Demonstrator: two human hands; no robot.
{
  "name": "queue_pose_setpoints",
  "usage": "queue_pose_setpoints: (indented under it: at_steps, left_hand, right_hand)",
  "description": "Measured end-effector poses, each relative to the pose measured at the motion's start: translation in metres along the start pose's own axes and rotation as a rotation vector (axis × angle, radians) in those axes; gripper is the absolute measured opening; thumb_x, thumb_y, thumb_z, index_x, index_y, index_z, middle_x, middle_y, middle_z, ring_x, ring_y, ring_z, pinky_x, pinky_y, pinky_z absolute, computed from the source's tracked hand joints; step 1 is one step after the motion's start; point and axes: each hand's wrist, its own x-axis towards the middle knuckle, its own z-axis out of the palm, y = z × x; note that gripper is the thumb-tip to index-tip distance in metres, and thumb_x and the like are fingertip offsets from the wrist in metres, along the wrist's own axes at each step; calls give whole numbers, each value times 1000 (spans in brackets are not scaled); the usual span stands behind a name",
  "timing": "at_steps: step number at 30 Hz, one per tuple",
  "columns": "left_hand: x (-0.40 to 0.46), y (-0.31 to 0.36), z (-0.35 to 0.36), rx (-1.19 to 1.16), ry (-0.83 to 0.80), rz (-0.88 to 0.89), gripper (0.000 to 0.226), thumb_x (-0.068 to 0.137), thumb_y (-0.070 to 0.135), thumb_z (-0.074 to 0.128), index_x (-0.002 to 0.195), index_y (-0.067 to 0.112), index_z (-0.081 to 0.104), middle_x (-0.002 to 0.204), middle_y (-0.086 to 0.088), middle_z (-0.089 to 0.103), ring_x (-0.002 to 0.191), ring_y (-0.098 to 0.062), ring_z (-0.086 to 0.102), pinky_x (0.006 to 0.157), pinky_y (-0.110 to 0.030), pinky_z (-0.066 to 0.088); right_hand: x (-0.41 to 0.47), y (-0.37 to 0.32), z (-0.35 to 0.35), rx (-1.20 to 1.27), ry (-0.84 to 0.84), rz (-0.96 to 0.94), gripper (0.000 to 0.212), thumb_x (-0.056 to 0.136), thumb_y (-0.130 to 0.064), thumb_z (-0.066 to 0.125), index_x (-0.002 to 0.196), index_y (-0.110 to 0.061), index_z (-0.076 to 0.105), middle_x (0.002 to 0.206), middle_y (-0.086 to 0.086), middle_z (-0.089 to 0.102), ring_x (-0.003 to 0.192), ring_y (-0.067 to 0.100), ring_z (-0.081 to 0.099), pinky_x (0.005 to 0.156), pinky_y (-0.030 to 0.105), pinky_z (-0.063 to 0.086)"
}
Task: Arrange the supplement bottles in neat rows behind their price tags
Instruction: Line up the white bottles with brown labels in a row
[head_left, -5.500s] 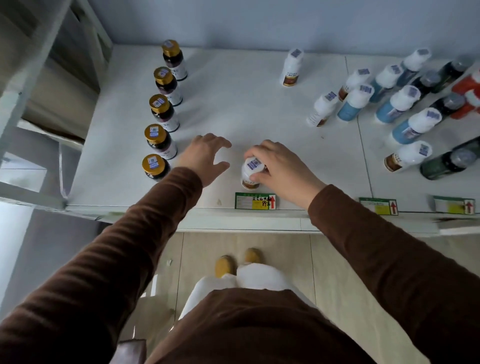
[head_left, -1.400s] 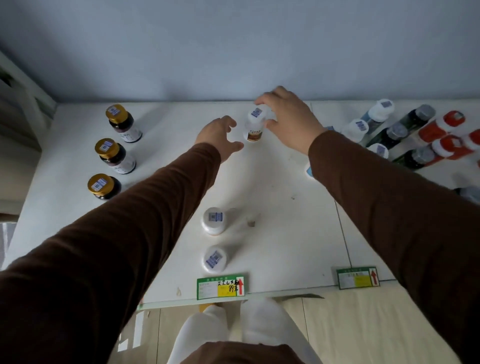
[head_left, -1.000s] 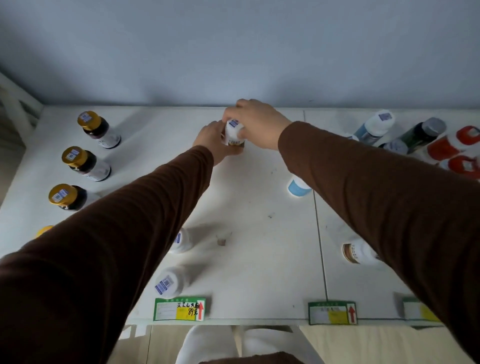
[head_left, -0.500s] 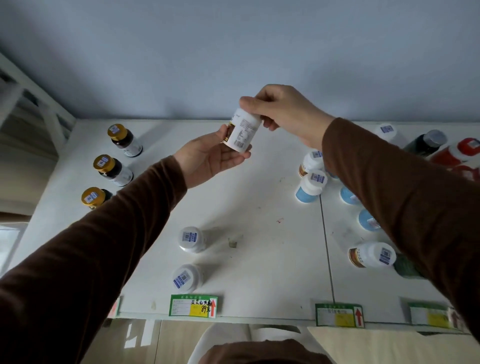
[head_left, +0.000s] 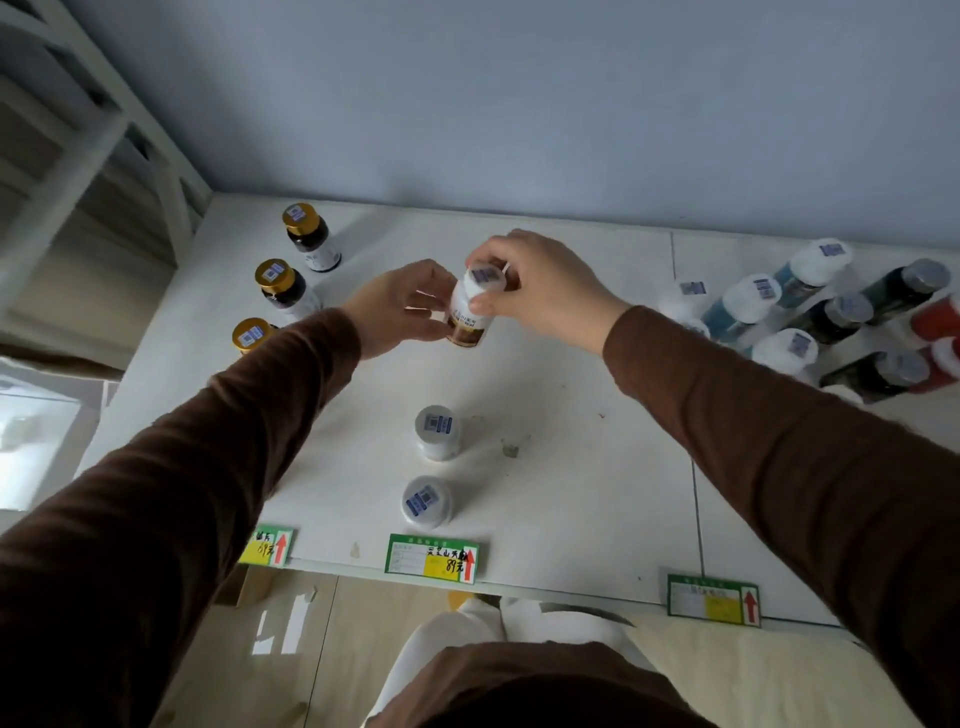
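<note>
Lowered from mid-air, the white-capped brown-labelled plastic bottle hangs over the white shelf centre, my right hand pinching its cap, left hand cupping its side, aligning it behind two white-capped bottles by the front edge's green price tag.

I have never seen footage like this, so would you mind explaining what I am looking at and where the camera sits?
There is no machine here: a person in brown sleeves wears a camera on the head, looking forward and down at a white shelf. The left hand and right hand together hold one white-capped bottle, tilted, above the shelf. Two matching bottles stand in a line behind the middle price tag. Gold-capped bottles stand in a row at the left, and a loose cluster of white-, grey- and red-capped bottles sits at the right. Further tags line the front edge.
</note>
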Motion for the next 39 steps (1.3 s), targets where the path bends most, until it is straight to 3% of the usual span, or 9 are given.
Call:
queue_pose_setpoints:
  at_steps: [4, 7, 12, 19, 23, 28, 32, 39]
  left_hand:
    - [-19, -24, -8, 429, 98, -36, 37, 85, 8, 68, 117, 25, 60, 119, 2, 62, 112, -17, 58, 98, -38, 49]
    - [-28, -36, -10, 545, 157, -67, 38, 86, 17, 67, 121, 29, 59, 121, 1, 60, 110, -19, 57, 97, -40, 49]
    - [-37, -46, -9, 583, 174, -65, 38, 86, 20, 67, 121, 28, 58, 121, -1, 59, 108, -21, 57, 96, -41, 48]
    - [-45, -42, -6, 565, 215, -38, 36, 86, 24, 67, 120, 30, 57, 120, 1, 59, 108, -18, 57, 95, -38, 49]
    - [-45, -23, 1, 635, 260, 35, 36, 88, 27, 65, 123, 28, 56, 122, -2, 58, 110, -21, 56, 93, -37, 48]
    - [-40, 25, 21, 668, 276, 173, 38, 88, 27, 65, 124, 24, 56, 121, -5, 58, 111, -25, 55, 94, -38, 45]
    - [-27, 63, 51, 640, 241, 256, 41, 86, 30, 66, 125, 23, 57, 121, -2, 59, 111, -22, 54, 89, -27, 36]
    - [20, 106, 113, 592, 166, 280, 43, 84, 31, 68, 125, 22, 57, 122, -1, 59, 111, -20, 55, 95, -31, 42]
  right_hand:
    - [-9, -7, 33, -108, -77, -27, 40, 79, -29, 75, 116, -23, 63, 103, -6, 54, 91, 14, 55, 76, 24, 36]
    - [-13, -11, 48, -160, -95, -31, 39, 79, -28, 75, 116, -22, 63, 105, -3, 54, 91, 17, 56, 75, 25, 35]
    - [-16, -17, 65, -229, -119, -41, 39, 82, -26, 73, 119, -20, 62, 114, 2, 55, 91, 18, 55, 79, 28, 40]
    - [-23, -20, 76, -291, -114, -26, 51, 87, -23, 69, 135, -20, 54, 125, 5, 52, 111, 24, 54, 93, 36, 47]
    - [-37, -20, 67, -233, 1, 21, 60, 89, -28, 68, 144, -21, 46, 132, 6, 50, 118, 25, 51, 98, 33, 46]
    - [-72, -4, 40, -206, 167, 104, 47, 93, -32, 65, 137, -22, 53, 130, 3, 52, 113, 21, 52, 93, 26, 41]
    - [-100, 14, 9, -216, 193, 158, 40, 94, -33, 63, 132, -22, 57, 129, 2, 53, 115, 21, 52, 96, 31, 44]
    - [-122, 70, -61, -273, 220, 221, 36, 93, -30, 62, 128, -22, 60, 126, 3, 56, 115, 23, 52, 96, 33, 40]
